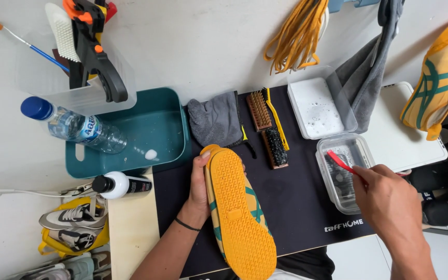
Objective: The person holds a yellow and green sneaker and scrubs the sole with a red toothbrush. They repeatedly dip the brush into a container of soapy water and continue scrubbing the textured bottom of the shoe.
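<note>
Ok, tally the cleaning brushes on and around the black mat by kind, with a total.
Red-handled brush, in the right hand over the clear tub: 1
Wooden block brushes: 2
Yellow-handled brush: 1
Total: 4
The left hand holds the yellow shoe.

**Work surface and the items resting on it**

A white table (193,46) carries a black mat (296,207) at lower centre. On the mat lie a grey cloth (214,120), three brushes (268,127) and two clear tubs (333,111). At left stand a teal basin (175,124) and a clear bin (42,78). Yellow laces (296,36) lie at upper centre, a white board (400,140) at right.
</note>
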